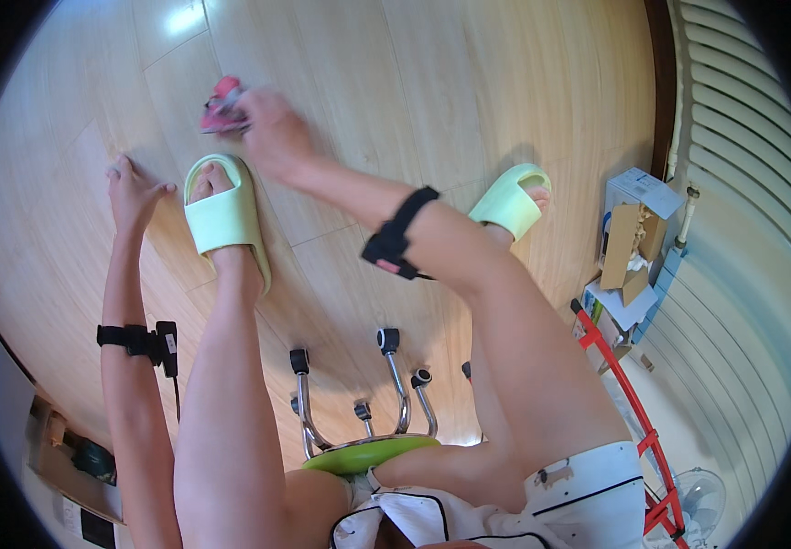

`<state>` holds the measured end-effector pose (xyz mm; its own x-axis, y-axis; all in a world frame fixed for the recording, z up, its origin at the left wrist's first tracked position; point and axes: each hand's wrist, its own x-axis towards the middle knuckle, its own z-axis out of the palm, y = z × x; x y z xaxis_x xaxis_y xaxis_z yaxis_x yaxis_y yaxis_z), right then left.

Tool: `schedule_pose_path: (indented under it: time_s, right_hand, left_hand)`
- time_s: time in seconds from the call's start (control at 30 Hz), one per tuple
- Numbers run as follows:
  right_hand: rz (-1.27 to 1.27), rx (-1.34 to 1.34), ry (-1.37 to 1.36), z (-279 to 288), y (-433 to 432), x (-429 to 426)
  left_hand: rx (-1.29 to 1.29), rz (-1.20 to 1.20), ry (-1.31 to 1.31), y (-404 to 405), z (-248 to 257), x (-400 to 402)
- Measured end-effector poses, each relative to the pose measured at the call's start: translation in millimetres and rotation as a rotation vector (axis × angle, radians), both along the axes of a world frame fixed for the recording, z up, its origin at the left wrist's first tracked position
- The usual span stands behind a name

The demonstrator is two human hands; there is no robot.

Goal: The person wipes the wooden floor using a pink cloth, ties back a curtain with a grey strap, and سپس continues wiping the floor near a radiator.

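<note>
My right hand [275,130], blurred by motion, grips the right side of a small pink-and-red object [224,113]. The blur hides what exactly it is; it is over the wood-look floor [395,82], and I cannot tell whether it touches it. My left hand [133,189] is low at the floor to the left, its thumb spread from the fingers and nothing visible in it. Between the hands is a pale green slipper [220,219] on my left foot. Its pair [509,206] is on my right foot, farther right.
Beneath me is a green-seated stool [368,454] with chrome legs and black casters. On the right stand an opened cardboard box [618,243], a red metal frame [618,370], a small fan [701,494] and a white radiator [739,103]. Storage [73,446] lies lower left.
</note>
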<state>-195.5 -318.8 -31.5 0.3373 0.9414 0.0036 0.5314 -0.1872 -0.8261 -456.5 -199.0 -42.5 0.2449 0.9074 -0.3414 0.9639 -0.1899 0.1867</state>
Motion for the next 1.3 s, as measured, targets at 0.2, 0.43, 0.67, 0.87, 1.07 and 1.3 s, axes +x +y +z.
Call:
schedule_pose_path:
  time_s: [0.2, 0.43, 0.67, 0.87, 1.07, 1.3]
  right_hand:
    - [-0.500, -0.142, -0.158, 43, -27, 163]
    - [-0.981, 0.191, -0.296, -37, -119, 376]
    - [-0.479, -0.027, -0.241, -4, 24, 114]
    - [0.177, 0.011, -0.444, -3, 68, -30]
    - [0.041, -0.126, 0.094, 23, 61, 15]
    - [-0.834, -0.002, -0.611, -15, -7, 299]
  left_hand:
    - [0.177, -0.033, 0.086, -1, 7, -45]
    - [0.071, -0.058, 0.073, -4, 4, 4]
    - [-0.031, -0.086, 0.243, 9, 36, -28]
    - [0.097, -0.168, 0.212, 11, 15, 24]
    - [0.139, -0.125, 0.268, 3, 23, -10]
    - [0.222, -0.076, 0.081, -5, 22, 18]
